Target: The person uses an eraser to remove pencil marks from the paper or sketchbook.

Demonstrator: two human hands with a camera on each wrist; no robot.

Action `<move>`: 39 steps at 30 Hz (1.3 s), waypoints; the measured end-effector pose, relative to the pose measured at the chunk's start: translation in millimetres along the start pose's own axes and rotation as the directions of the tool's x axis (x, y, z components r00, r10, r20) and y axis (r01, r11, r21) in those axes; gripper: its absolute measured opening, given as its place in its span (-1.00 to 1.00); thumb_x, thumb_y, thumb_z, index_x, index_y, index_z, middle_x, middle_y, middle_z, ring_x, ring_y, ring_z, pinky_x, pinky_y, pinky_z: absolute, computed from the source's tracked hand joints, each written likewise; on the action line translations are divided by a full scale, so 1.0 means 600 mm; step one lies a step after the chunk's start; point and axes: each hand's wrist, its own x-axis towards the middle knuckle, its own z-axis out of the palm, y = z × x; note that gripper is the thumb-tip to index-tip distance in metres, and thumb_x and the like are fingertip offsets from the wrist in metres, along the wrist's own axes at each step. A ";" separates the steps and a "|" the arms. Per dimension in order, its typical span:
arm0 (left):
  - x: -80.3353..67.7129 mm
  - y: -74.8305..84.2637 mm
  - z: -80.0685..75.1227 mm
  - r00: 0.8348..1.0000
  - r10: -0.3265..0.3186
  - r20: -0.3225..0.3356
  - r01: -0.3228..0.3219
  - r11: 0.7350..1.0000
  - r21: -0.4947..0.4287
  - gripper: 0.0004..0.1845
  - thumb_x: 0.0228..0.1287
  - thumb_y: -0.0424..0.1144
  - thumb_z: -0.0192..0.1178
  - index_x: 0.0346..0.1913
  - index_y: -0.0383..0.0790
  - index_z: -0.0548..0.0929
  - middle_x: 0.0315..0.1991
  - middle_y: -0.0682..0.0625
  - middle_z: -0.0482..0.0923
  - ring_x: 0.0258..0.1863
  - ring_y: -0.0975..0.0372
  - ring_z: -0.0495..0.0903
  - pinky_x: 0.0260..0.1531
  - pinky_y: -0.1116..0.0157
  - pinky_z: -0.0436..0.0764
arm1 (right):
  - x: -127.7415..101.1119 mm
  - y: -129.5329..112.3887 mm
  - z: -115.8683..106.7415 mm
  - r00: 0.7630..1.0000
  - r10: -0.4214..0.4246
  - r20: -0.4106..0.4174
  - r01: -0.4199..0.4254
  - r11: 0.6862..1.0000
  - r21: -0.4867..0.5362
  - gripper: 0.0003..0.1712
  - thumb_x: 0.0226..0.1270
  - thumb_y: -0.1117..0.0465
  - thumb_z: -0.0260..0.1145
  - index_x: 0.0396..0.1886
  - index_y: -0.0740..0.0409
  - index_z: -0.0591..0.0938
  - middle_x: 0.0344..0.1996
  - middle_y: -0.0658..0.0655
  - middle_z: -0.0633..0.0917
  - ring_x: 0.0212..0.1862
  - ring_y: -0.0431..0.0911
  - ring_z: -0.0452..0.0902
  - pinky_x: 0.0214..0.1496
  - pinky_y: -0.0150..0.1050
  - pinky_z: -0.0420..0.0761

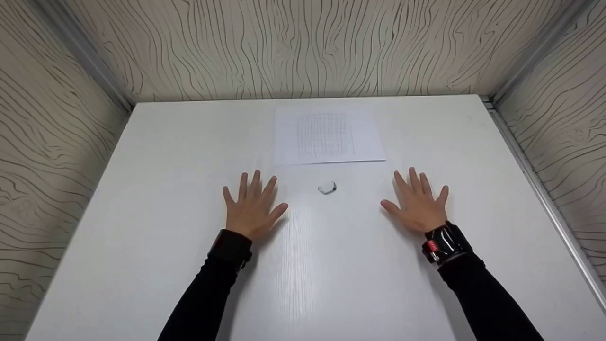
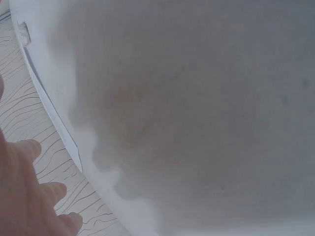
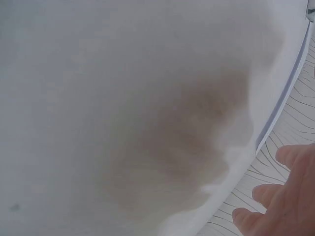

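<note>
Fingers spread, my left hand (image 1: 251, 210) is palm down at the white table, left of a small curved object (image 1: 327, 188). This object looks pale and partly see-through with a dark end; its kind is too small to tell. On its other side my right hand (image 1: 419, 208) is likewise spread palm down, holding nothing. Beyond both hands lies a white sheet of paper (image 1: 367, 137) with a hand-drawn grid. The left wrist view shows part of the left hand (image 2: 22, 191) above its shadow; the right wrist view shows the right hand's fingers (image 3: 268, 194).
A white table (image 1: 156, 156) spans the space under both hands. Wood-grain patterned panels (image 1: 303, 47) rise at the back and both sides. Metal strips (image 1: 544, 189) run along the right edge and up the corners.
</note>
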 end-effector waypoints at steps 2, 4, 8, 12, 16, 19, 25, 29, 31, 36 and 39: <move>-0.001 0.002 -0.003 1.000 0.005 -0.002 -0.005 1.000 -0.005 -0.20 0.31 0.46 -0.21 0.53 0.24 0.08 0.59 -0.05 -0.10 0.59 -0.02 -0.21 0.40 -0.37 -0.16 | 0.004 -0.003 -0.001 1.000 -0.007 -0.003 0.007 1.000 -0.002 0.07 0.29 -0.54 -0.13 0.59 -0.03 -0.07 0.56 0.34 -0.16 0.55 0.35 -0.29 0.28 0.60 -0.46; -0.001 0.004 -0.007 1.000 0.015 -0.010 -0.016 1.000 -0.016 -0.21 0.32 0.43 -0.18 0.52 0.19 0.13 0.58 -0.06 -0.06 0.58 -0.03 -0.15 0.41 -0.35 -0.10 | 0.008 -0.008 -0.003 1.000 -0.017 -0.007 0.017 1.000 -0.006 0.06 0.29 -0.53 -0.11 0.58 -0.02 -0.03 0.56 0.34 -0.12 0.55 0.34 -0.28 0.30 0.59 -0.43; -0.002 0.010 -0.012 0.997 0.053 -0.049 -0.056 0.997 -0.049 -0.28 0.36 0.34 -0.12 0.47 0.07 0.28 0.54 -0.13 0.09 0.54 -0.04 0.03 0.41 -0.25 0.09 | 0.018 -0.024 -0.007 0.998 -0.059 -0.029 0.059 0.998 -0.019 0.01 0.31 -0.46 -0.02 0.56 0.02 0.08 0.55 0.33 -0.01 0.56 0.31 -0.23 0.36 0.55 -0.33; -0.003 0.020 -0.018 0.992 0.088 -0.091 -0.095 0.992 -0.077 -0.34 0.40 0.26 -0.06 0.41 -0.02 0.38 0.47 -0.16 0.23 0.48 -0.04 0.17 0.38 -0.17 0.22 | 0.035 -0.053 -0.008 0.991 -0.120 -0.054 0.117 0.992 -0.053 -0.07 0.33 -0.36 0.09 0.51 0.08 0.21 0.51 0.33 0.13 0.55 0.28 -0.13 0.41 0.50 -0.21; -0.004 0.031 -0.023 0.984 0.122 -0.129 -0.134 0.987 -0.091 -0.43 0.40 0.15 0.04 0.33 -0.08 0.47 0.41 -0.16 0.33 0.44 -0.03 0.25 0.35 -0.13 0.30 | 0.057 -0.094 -0.003 0.976 -0.193 -0.103 0.184 0.979 -0.091 -0.21 0.31 -0.22 0.24 0.39 0.14 0.39 0.40 0.33 0.35 0.48 0.26 0.09 0.44 0.40 0.00; -0.005 0.039 -0.024 0.980 0.139 -0.139 -0.152 0.984 -0.092 -0.50 0.38 0.07 0.11 0.27 -0.10 0.52 0.38 -0.15 0.37 0.42 -0.03 0.28 0.34 -0.11 0.33 | 0.071 -0.127 0.006 0.957 -0.247 -0.151 0.232 0.966 -0.112 -0.32 0.26 -0.10 0.35 0.28 0.14 0.51 0.25 0.31 0.50 0.36 0.23 0.29 0.40 0.31 0.20; -0.007 0.047 -0.020 0.975 0.148 -0.167 -0.166 0.981 -0.098 -0.57 0.32 -0.04 0.20 0.18 -0.12 0.59 0.32 -0.16 0.44 0.39 -0.04 0.34 0.30 -0.09 0.38 | 0.097 -0.184 0.032 0.924 -0.315 -0.218 0.295 0.948 -0.120 -0.54 0.18 0.09 0.45 0.09 0.04 0.65 -0.10 0.18 0.65 0.04 0.11 0.49 0.18 0.11 0.45; -0.011 0.048 -0.016 0.973 0.147 -0.177 -0.166 0.981 -0.097 -0.60 0.31 -0.08 0.22 0.15 -0.13 0.61 0.30 -0.16 0.47 0.37 -0.03 0.36 0.29 -0.07 0.39 | 0.106 -0.205 0.045 0.919 -0.331 -0.214 0.316 0.943 -0.105 -0.63 0.16 0.13 0.48 0.00 -0.01 0.70 -0.18 0.14 0.65 -0.04 0.07 0.50 0.11 0.08 0.49; -0.012 0.048 -0.014 0.972 0.148 -0.183 -0.167 0.981 -0.095 -0.61 0.30 -0.10 0.22 0.14 -0.14 0.62 0.29 -0.16 0.48 0.37 -0.03 0.37 0.29 -0.07 0.40 | 0.108 -0.210 0.049 0.918 -0.329 -0.222 0.318 0.944 -0.088 -0.67 0.14 0.14 0.48 -0.06 -0.02 0.73 -0.19 0.13 0.65 -0.05 0.06 0.49 0.09 0.07 0.50; -0.014 0.048 -0.014 0.970 0.150 -0.192 -0.169 0.982 -0.087 -0.61 0.29 -0.11 0.23 0.14 -0.14 0.62 0.28 -0.16 0.49 0.36 -0.03 0.38 0.28 -0.06 0.42 | 0.111 -0.214 0.049 0.899 -0.344 -0.270 0.337 0.939 -0.073 -0.74 0.10 0.14 0.51 -0.17 -0.01 0.75 -0.22 0.09 0.67 -0.07 0.04 0.50 0.08 0.04 0.50; -0.015 0.046 -0.015 0.968 0.152 -0.200 -0.172 0.981 -0.087 -0.62 0.31 -0.11 0.23 0.15 -0.14 0.62 0.28 -0.15 0.49 0.36 -0.02 0.38 0.27 -0.05 0.43 | 0.110 -0.216 0.047 0.889 -0.362 -0.281 0.355 0.932 -0.077 -0.74 0.08 0.12 0.52 -0.19 -0.02 0.75 -0.22 0.07 0.70 -0.06 0.03 0.53 0.10 0.04 0.50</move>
